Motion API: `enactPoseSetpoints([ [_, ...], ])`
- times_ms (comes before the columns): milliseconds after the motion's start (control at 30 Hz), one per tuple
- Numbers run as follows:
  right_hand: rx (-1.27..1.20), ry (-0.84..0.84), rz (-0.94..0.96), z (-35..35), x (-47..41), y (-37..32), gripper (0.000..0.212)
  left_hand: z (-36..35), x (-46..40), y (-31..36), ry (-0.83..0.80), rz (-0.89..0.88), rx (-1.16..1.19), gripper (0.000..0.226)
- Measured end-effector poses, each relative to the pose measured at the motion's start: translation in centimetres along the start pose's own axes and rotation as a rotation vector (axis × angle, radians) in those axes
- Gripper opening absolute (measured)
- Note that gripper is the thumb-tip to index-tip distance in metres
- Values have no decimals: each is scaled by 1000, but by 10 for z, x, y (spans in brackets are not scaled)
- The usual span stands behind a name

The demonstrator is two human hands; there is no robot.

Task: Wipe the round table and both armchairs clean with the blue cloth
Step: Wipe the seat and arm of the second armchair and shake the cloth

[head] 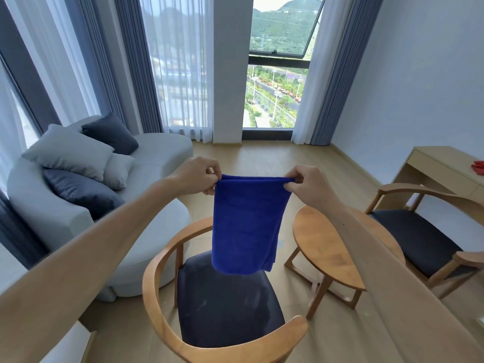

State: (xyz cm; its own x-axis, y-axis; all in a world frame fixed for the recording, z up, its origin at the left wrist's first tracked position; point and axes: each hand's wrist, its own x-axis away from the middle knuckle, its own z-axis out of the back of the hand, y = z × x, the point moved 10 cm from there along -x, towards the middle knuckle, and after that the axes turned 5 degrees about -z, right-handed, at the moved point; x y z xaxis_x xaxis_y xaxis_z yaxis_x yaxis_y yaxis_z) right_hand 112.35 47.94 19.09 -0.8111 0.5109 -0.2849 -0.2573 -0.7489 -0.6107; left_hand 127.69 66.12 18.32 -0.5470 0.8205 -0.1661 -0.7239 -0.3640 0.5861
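Pinching blue cloth (247,224) top corners — left hand (195,176) | right hand (307,183) — both grips closed on it | hanging folded above near armchair (183,279)

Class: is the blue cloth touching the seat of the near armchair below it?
Cannot tell. In the head view the cloth hangs from both hands, its lower edge overlapping the seat; from above, contact or gap is unclear.

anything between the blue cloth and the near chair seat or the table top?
Nothing visible. The blue terry cloth, pinched by left hand and right hand, hangs above the near wooden armchair's dark seat; the round wooden table beside it looks bare.
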Motion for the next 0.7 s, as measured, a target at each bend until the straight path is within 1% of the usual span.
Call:
enactPoseSetpoints([
  [67,-9,7,6,2,2,2,11,1,2,10,25,-95,-49,10],
  [133,-21,9,21,4,3,3,14,-1,3,19,43,-189,-95,13],
  [200,-27,-15,36,4,4,3,22,-4,2,24,61,-238,-115,16],
  [300,35,-91,69,-2,7,1,38,-7,-3,29,81,-273,-137,16],
  [367,78,-108,77,-4,8,2,38,-8,-4,33,74,-291,-128,16],
  [433,103,-87,74,-1,9,4,33,-9,-5,37,54,-302,-117,19],
  [533,118,-47,65,4,10,5,31,-8,-4,43,68,-309,-86,26],
  [667,132,-50,52,3,8,4,28,-11,-5,47,73,-289,-57,17],
  [700,138,-54,52,2,9,4,27,-12,-5,46,59,-280,-69,18],
])
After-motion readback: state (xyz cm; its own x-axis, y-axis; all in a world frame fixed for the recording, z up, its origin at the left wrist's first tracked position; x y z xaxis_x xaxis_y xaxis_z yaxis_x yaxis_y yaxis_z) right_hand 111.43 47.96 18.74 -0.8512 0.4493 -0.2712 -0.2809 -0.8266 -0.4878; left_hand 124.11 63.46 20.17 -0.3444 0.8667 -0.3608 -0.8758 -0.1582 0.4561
